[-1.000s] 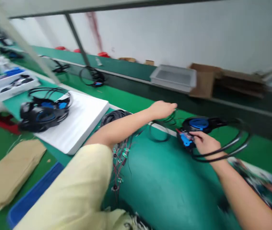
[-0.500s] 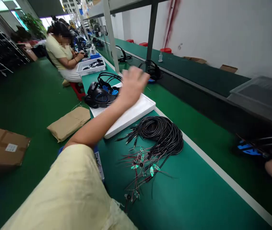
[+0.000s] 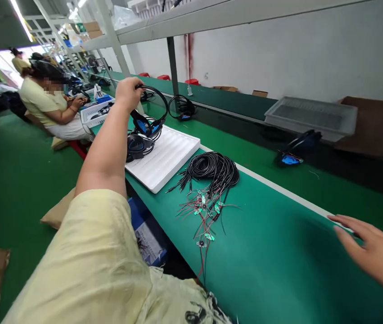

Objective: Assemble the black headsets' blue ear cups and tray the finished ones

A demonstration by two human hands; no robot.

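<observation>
My left hand [image 3: 128, 93] is closed round the headband of a black headset with blue parts [image 3: 150, 128]. It is lifted over a white foam tray [image 3: 174, 157], where another black headset [image 3: 135, 145] lies. At the right, my right hand [image 3: 371, 247] is empty above the green bench, its fingers stretched out and apart. Between my hands rests a coiled bundle of black cables [image 3: 213, 168]. Thin red and black wires with small green circuit boards [image 3: 208, 209] spread from its near side.
A headset with blue parts [image 3: 290, 157] sits on the dark strip behind the bench [image 3: 262, 265], near a clear plastic bin [image 3: 309, 117]. Another headset [image 3: 182, 108] lies further back. A co-worker [image 3: 47, 99] sits at the left by a white basket [image 3: 93, 114]. Shelf posts [image 3: 113, 40] rise behind.
My left hand, empty before, now grips a headset and lifts it. My right hand has come away from the headset at the right, onto the bench side. The view has turned right.
</observation>
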